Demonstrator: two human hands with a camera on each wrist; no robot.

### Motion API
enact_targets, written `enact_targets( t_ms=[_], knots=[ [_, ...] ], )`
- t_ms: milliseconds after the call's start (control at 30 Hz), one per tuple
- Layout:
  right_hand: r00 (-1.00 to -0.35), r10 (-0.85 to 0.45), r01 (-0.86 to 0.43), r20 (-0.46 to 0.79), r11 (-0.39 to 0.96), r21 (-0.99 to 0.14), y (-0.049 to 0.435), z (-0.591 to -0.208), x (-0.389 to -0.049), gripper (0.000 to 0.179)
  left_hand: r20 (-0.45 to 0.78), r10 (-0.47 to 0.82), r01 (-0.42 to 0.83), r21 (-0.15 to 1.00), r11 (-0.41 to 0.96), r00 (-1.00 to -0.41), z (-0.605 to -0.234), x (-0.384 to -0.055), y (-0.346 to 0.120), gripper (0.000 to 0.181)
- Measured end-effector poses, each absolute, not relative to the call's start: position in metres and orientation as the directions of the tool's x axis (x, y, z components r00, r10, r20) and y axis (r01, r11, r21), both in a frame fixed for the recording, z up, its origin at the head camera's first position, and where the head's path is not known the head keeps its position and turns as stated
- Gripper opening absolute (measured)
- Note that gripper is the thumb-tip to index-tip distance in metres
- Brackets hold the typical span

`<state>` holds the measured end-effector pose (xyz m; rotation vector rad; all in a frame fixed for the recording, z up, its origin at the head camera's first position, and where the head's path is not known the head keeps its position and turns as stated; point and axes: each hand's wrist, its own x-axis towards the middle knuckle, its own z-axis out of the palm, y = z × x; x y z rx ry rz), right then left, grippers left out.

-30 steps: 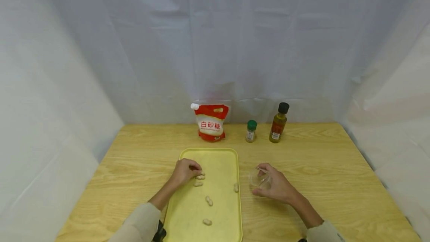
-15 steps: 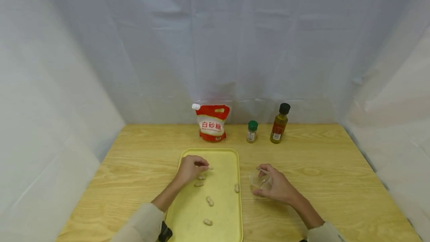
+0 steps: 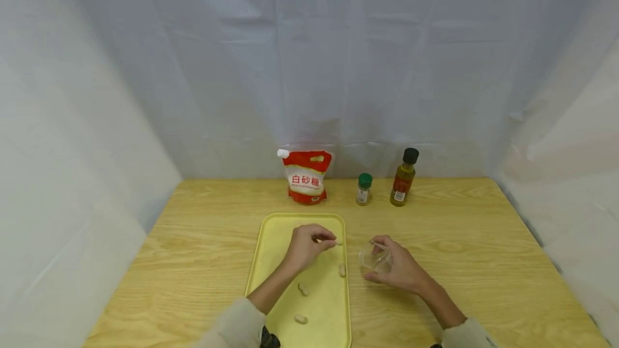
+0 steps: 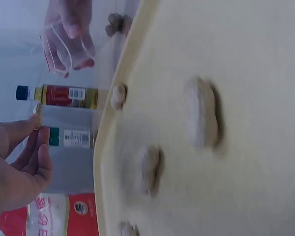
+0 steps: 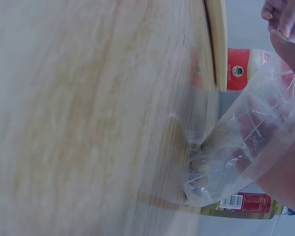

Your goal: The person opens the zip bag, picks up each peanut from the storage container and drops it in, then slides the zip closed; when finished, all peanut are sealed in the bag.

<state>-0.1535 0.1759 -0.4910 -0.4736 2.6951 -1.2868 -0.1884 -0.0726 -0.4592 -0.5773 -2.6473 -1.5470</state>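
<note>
Over the far right part of the yellow tray (image 3: 333,332), my left hand (image 3: 309,246) pinches a peanut (image 4: 38,114) between thumb and fingertips, raised above the tray. My right hand (image 3: 398,267) holds a clear plastic cup (image 3: 371,262) just right of the tray, tilted. Through the cup's lower wall in the right wrist view, a peanut shape (image 5: 199,164) shows. Loose peanuts lie on the tray: one by the right rim (image 3: 342,270), one near the middle (image 3: 303,289), one nearer the front (image 3: 301,319). My left forearm covers part of the tray.
Along the back of the wooden table (image 3: 450,230) stand a red and white sugar pouch (image 3: 306,179), a small green-capped jar (image 3: 364,189) and a black-capped oil bottle (image 3: 403,179). White sheeting (image 3: 309,69) hangs behind and at both sides.
My left hand has lifted a peanut from the tray's left part and carried it right, toward the cup. My right hand and the cup stay in place.
</note>
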Motion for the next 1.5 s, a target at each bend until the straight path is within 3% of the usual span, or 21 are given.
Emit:
enact_targets(
  t_ms=[600, 1267, 1500],
  knots=[
    [-0.942, -0.335, -0.226, 0.025, 0.576, -0.785, 0.175, -0.491, -0.152, 0.074, 0.144, 0.391, 0.294, 0.886, 0.358, -0.909, -0.464, -0.169, -0.03, 0.014],
    [-0.933, -0.355, -0.269, 0.057, 0.586, -0.764, 0.177, -0.493, -0.152, 0.074, 0.147, 0.332, 0.299, 0.83, 0.471, -0.932, -0.476, -0.184, -0.102, 0.012],
    [-0.936, -0.35, -0.253, 0.046, 0.576, -0.777, 0.177, -0.494, -0.151, 0.073, 0.109, 0.263, 0.239, 0.808, 0.538, -0.959, -0.481, -0.195, -0.13, 0.009]
  ],
)
